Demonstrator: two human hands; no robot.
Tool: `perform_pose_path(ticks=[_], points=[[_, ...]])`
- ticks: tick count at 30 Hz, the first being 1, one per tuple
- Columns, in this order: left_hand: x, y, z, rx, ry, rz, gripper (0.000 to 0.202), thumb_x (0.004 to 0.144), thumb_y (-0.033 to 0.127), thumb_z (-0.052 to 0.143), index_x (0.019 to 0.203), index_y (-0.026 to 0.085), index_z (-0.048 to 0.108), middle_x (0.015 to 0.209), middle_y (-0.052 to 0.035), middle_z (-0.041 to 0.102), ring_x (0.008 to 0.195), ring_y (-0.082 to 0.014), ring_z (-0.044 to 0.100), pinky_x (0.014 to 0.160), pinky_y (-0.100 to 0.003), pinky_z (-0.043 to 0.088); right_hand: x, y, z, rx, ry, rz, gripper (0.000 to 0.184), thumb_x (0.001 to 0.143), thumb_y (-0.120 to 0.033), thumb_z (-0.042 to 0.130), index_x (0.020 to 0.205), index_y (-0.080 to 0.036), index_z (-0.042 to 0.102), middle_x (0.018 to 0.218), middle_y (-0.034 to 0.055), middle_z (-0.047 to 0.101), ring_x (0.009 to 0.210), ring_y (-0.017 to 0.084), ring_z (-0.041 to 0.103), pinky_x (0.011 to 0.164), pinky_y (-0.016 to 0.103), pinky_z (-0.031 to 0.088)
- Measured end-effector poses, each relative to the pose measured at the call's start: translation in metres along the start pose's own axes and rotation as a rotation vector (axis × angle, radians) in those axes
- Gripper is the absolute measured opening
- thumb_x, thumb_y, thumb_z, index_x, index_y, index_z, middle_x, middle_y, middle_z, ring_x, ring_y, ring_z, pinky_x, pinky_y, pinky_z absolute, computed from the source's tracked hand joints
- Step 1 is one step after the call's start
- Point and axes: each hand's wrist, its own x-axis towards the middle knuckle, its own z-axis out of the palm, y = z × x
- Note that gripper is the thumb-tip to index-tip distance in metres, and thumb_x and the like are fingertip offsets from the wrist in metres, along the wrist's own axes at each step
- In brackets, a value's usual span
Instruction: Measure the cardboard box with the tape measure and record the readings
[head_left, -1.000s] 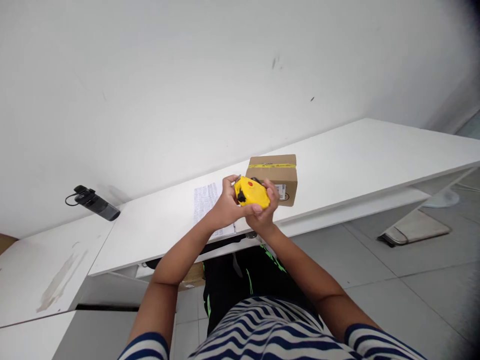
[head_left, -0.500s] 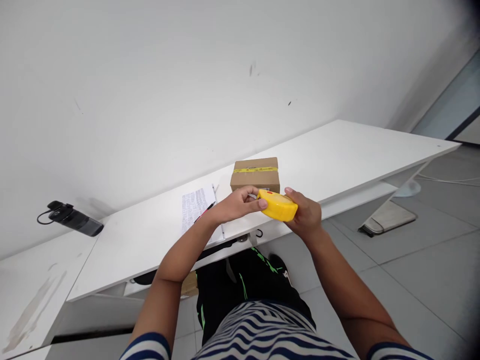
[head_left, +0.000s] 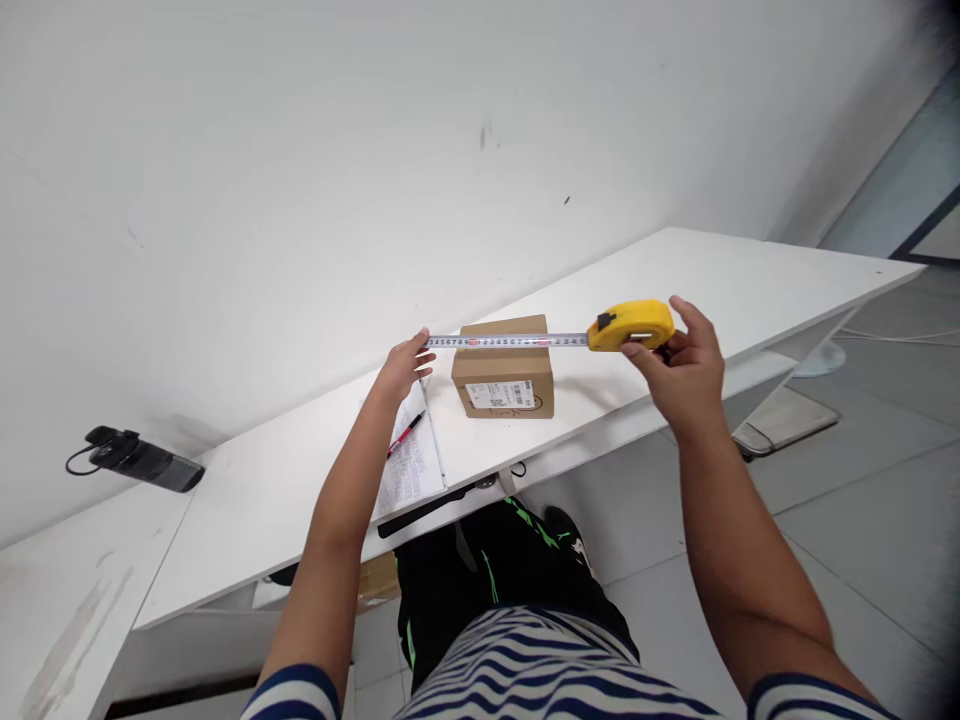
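Note:
A yellow tape measure is gripped by its case in my right hand, to the right of a cardboard box. Its silver blade stretches left across the view of the box, numbers facing me. My left hand pinches the blade's free end between thumb and finger, the other fingers apart. The brown cardboard box sits on the white desk, with a printed label on its front side. Whether the blade touches the box top or hangs above it I cannot tell.
A red and black pen lies on a written notebook page left of the box. A dark water bottle stands at the desk's far left. Behind rises a white wall. Below is a shelf with dark items.
My hands have moved apart, drawing the blade out of the tape measure. The right hand went right and up with the case; the left went left and up with the blade's end.

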Motion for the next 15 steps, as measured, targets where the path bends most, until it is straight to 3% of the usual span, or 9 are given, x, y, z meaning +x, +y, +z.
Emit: perform_pose_path(ticks=[3, 7, 11, 15], points=[[0.02, -0.024, -0.018, 0.05, 0.153, -0.079, 0.059, 0.069, 0.069, 0.083, 0.096, 0.02, 0.066, 0.116, -0.0124, 0.065, 0.108, -0.0254, 0.066, 0.08, -0.033, 0.052, 0.017, 0.017, -0.007, 0.048, 0.05, 0.112, 0.08, 0.067, -0.044, 0.089, 0.14, -0.026, 0.061, 0.073, -0.0062, 0.052, 0.062, 0.011, 0.048, 0.061, 0.027, 0.045], [0.033, -0.053, -0.018, -0.03, 0.171, -0.186, 0.056, 0.071, 0.07, 0.079, 0.09, 0.021, 0.061, 0.107, -0.0091, 0.064, 0.095, -0.0209, 0.066, 0.077, -0.031, 0.051, 0.02, 0.023, 0.004, -0.02, 0.089, 0.176, 0.071, 0.069, -0.047, 0.085, 0.134, -0.024, 0.068, 0.074, -0.0062, 0.051, 0.066, 0.011, 0.047, 0.063, 0.028, 0.044], [0.036, -0.058, -0.015, -0.12, 0.168, -0.207, 0.051, 0.073, 0.066, 0.08, 0.085, 0.021, 0.057, 0.094, -0.0035, 0.063, 0.085, -0.0168, 0.065, 0.077, -0.031, 0.052, 0.014, 0.016, 0.02, -0.043, 0.049, 0.196, 0.075, 0.069, -0.05, 0.084, 0.137, -0.022, 0.069, 0.073, -0.006, 0.05, 0.065, 0.01, 0.045, 0.063, 0.028, 0.044], [0.035, -0.054, -0.02, -0.019, 0.123, -0.176, 0.051, 0.073, 0.065, 0.08, 0.079, 0.021, 0.056, 0.081, -0.001, 0.061, 0.073, -0.014, 0.061, 0.071, -0.03, 0.05, 0.008, 0.014, 0.026, -0.056, 0.045, 0.206, 0.077, 0.069, -0.05, 0.083, 0.139, -0.021, 0.068, 0.073, -0.0055, 0.049, 0.065, 0.01, 0.044, 0.062, 0.028, 0.044]])
